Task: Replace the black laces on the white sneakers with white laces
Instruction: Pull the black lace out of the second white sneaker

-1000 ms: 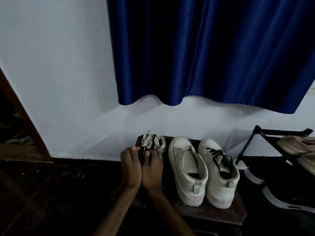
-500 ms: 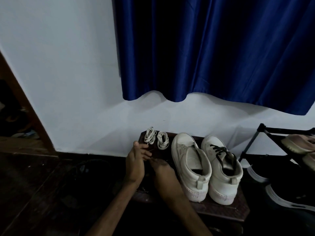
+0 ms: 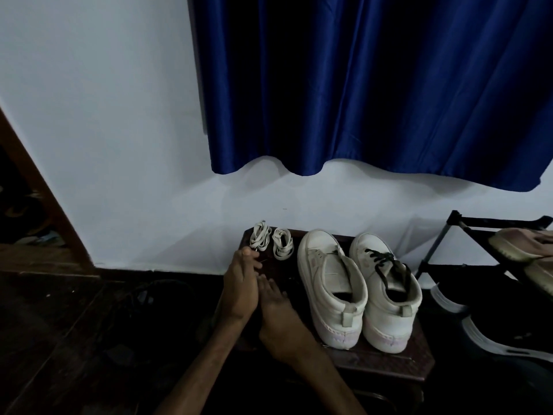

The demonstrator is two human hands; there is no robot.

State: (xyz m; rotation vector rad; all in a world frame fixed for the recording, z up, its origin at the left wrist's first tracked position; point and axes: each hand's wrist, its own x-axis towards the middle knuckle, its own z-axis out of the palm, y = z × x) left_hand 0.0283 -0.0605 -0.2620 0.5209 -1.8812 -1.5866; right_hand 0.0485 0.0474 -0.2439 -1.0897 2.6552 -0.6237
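- White low-top sneakers [image 3: 330, 280] stand side by side, heels toward the person, on a dark wooden stool [image 3: 389, 362] against the wall. It looks like a handy working height.
- The one nearer the hands appears bare of lacing, while the other still carries its black lace [image 3: 381, 260]. By that judgement the job is partly done on one shoe.
- Two coiled bundles of flat white laces [image 3: 258, 241] lie at the stool's back corner, just beside the unlaced shoe. They seem to be staged for threading.
- The left hand [image 3: 239, 290] rests on the stool's edge with its thumb tip just short of the nearer bundle. The fingers bend inward, but the dim light hides whether they pinch anything.
- The right hand [image 3: 279, 313] lies palm down against the left one, fingers stretched forward and gripping nothing visible.
- A blue satin curtain [image 3: 359, 85] hangs above, and a black metal shoe rack [image 3: 436, 244] stands beside the stool.
- Compared with half a second ago, the right hand has slid forward alongside the left, closing the gap between them. The shoes and the bundles have not shifted.
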